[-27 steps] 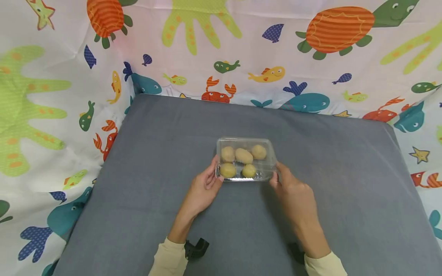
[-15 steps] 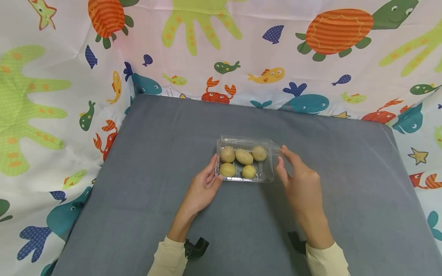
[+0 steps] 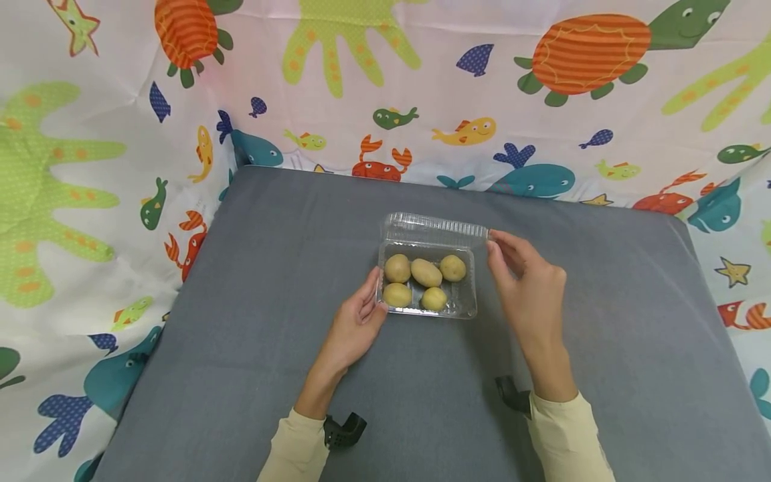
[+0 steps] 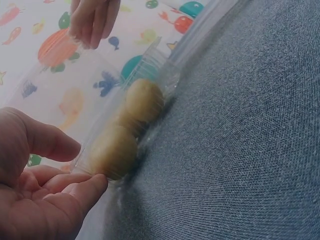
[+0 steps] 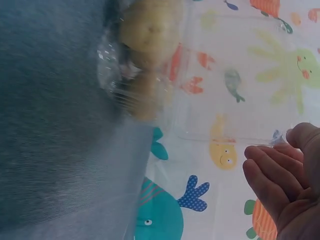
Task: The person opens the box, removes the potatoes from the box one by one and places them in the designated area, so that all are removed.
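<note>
A clear plastic clamshell container [image 3: 466, 304] sits mid-table in the head view with several small yellow potatoes [image 3: 426, 273] inside. Its hinged lid [image 3: 436, 224] is raised along the far side and tilted up. My left hand [image 3: 354, 331] grips the container's left wall, thumb on the near side; the left wrist view shows its fingertips right at the end potato [image 4: 114, 152]. With thumb and fingers, my right hand [image 3: 535, 294] pinches the right edge of the lid. In the right wrist view the see-through lid [image 5: 230, 105] stands up beside the potatoes.
A grey cloth [image 3: 271, 268] covers the table. Behind and to the left hangs a white curtain [image 3: 337, 120] printed with sea animals. Dark straps [image 3: 345, 430] circle both wrists below light sleeves [image 3: 295, 448].
My right hand has moved up and away from the container's near right corner, lifting the lid from closed to raised. My left hand and the potatoes have stayed in place.
</note>
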### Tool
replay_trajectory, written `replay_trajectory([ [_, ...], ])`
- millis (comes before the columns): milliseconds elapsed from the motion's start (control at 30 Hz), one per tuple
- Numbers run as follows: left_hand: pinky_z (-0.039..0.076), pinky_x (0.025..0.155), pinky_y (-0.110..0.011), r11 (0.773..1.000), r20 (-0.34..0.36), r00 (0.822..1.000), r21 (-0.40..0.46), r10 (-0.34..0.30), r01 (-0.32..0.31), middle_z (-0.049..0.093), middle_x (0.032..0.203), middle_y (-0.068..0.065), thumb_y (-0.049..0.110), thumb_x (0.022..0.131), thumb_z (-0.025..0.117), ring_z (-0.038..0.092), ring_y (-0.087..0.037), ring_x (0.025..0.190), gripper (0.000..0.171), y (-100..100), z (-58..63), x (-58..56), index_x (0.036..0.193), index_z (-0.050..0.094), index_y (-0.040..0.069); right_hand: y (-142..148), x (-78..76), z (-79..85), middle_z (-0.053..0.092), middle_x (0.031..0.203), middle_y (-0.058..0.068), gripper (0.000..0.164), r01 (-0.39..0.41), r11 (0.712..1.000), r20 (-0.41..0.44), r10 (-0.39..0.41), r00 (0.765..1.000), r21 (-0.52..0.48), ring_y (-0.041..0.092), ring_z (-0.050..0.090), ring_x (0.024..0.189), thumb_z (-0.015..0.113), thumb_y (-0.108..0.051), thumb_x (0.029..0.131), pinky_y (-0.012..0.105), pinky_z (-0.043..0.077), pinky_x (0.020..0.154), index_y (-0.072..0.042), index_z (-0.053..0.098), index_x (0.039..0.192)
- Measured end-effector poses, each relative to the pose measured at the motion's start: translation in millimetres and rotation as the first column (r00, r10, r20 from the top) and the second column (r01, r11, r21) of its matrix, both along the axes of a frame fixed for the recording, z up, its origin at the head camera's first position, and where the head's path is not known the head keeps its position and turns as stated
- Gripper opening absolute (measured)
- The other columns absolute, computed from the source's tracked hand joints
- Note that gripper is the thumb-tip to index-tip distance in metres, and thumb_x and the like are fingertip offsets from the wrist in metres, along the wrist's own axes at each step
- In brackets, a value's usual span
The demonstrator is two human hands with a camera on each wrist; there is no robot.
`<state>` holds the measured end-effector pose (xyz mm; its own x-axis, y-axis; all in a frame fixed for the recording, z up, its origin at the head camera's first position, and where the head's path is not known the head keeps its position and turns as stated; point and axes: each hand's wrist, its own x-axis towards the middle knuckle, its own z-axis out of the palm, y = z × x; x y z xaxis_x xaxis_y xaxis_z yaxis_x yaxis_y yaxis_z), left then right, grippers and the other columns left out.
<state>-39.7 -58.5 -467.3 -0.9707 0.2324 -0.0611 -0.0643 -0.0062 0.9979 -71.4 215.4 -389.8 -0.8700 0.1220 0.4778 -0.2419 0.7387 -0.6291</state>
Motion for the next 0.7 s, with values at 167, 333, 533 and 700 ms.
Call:
replay_trajectory([
  [167,0.032,0.123,-0.038,1.0,-0.013,1.0,-0.006,-0.001,0.001,0.028,0.172,-0.011,-0.001,0.107,0.055,0.03,-0.02,0.156,0.066,0.5,0.9,-0.8,0.167,0.027,0.004,0.6,-16.6,6.1,0.078,0.121,0.01,0.034,0.024,1.0,0.013,-0.024,1.0,-0.014,0.022,0.076,0.109,0.071,-0.028,0.104,0.041,0.06,0.09,-0.006,0.076,0.129],
  [333,0.032,0.123,-0.036,1.0,0.0,1.0,-0.001,-0.013,0.013,0.027,0.173,-0.008,-0.001,0.108,0.055,0.029,-0.017,0.156,0.067,-0.5,0.1,-1.1,0.167,0.026,0.005,-0.3,-31.3,8.1,0.077,0.122,0.007,0.035,0.038,0.999,0.019,-0.038,0.999,-0.015,0.019,0.075,0.108,0.072,-0.029,0.103,0.038,0.061,0.087,-0.007,0.076,0.131],
  [533,0.033,0.122,-0.031,1.0,0.013,1.0,0.003,-0.017,0.017,0.027,0.173,-0.006,-0.001,0.109,0.054,0.029,-0.012,0.156,0.066,-1.1,0.9,-1.0,0.168,0.026,0.007,-1.0,-43.9,7.3,0.078,0.119,0.004,0.032,0.043,0.998,0.016,-0.043,0.999,-0.049,0.018,0.077,0.104,0.074,-0.027,0.102,0.033,0.062,0.086,-0.01,0.078,0.128],
  [700,0.032,0.122,-0.031,1.0,0.002,1.0,0.015,-0.007,0.007,0.029,0.173,-0.008,-0.001,0.108,0.054,0.03,-0.013,0.155,0.065,-1.3,0.2,-0.8,0.167,0.027,0.005,-0.7,-53.1,3.4,0.079,0.118,0.005,0.029,0.045,0.995,0.046,-0.041,0.998,-0.088,0.017,0.077,0.105,0.075,-0.023,0.101,0.023,0.06,0.086,-0.01,0.078,0.127],
])
